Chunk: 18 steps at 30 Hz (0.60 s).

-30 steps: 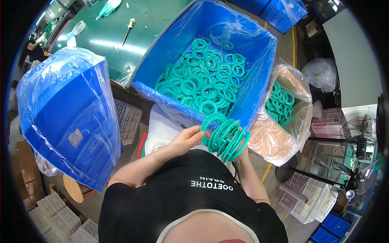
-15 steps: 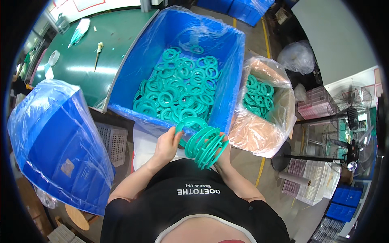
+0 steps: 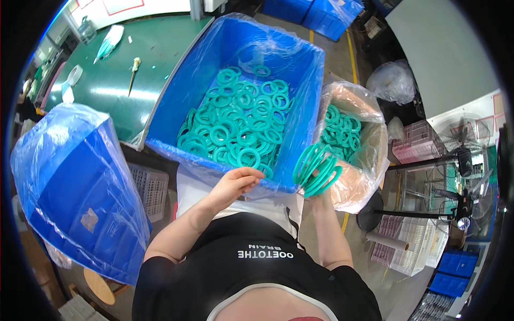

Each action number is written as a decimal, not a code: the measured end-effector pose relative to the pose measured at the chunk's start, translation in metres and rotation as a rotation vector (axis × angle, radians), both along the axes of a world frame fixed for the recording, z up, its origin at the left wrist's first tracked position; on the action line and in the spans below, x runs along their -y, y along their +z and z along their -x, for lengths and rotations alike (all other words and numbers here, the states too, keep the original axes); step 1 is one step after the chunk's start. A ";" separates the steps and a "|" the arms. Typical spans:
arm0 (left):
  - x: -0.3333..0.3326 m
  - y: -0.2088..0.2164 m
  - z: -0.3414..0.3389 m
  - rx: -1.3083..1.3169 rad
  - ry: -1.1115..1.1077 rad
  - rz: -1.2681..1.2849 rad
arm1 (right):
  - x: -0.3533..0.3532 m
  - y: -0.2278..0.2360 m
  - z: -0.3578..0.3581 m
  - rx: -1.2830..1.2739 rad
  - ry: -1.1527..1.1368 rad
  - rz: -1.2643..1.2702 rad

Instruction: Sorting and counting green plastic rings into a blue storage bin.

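My right hand (image 3: 319,199) is closed round a bunch of green plastic rings (image 3: 317,170), held between the blue bin and the carton, over the carton's near left edge. My left hand (image 3: 238,183) hovers at the near edge of the bin, its fingers loosely bent and nothing visible in them. Just past its fingertips lies a green ring (image 3: 263,172). Many more loose green rings (image 3: 235,123) are heaped in the plastic-lined blue bin (image 3: 304,69). Another heap of green rings (image 3: 342,128) rests inside the plastic-lined carton (image 3: 356,188).
On my left a plastic-covered blue bin (image 3: 80,198) stands tilted beside a grey crate (image 3: 150,187). A green table (image 3: 120,80) holds a tape roll (image 3: 74,76) and a brush-like tool (image 3: 133,75). Fans (image 3: 465,161) and stacked crates (image 3: 412,243) are at right.
My right hand has carried the bunch of rings up and right toward the carton. The left hand has parted from the bunch and moved slightly right, to the bin's edge.
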<state>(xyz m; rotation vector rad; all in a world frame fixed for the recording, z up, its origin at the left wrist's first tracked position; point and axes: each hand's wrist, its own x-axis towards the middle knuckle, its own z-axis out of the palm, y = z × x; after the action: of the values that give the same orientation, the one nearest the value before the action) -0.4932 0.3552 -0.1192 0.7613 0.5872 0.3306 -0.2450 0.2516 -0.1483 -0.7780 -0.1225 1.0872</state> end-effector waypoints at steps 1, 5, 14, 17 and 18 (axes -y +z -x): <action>0.003 0.002 -0.002 0.011 -0.012 -0.055 | 0.002 0.000 0.011 0.142 0.074 0.112; 0.024 -0.005 -0.012 -0.125 0.014 -0.404 | -0.004 -0.003 0.052 0.291 0.172 0.218; 0.013 -0.004 0.012 -0.183 0.240 -0.307 | 0.010 -0.043 0.034 -0.079 0.199 0.216; 0.013 -0.008 0.012 -0.169 0.256 -0.370 | 0.022 -0.073 0.028 -0.088 0.382 0.054; 0.016 -0.018 0.010 -0.172 0.260 -0.369 | 0.021 -0.066 0.035 -0.075 0.419 -0.025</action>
<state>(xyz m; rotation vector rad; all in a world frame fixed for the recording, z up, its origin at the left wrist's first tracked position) -0.5028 0.3394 -0.1374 1.0776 0.8024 0.6292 -0.2800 0.2308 -0.2139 -0.7036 -0.2427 1.5067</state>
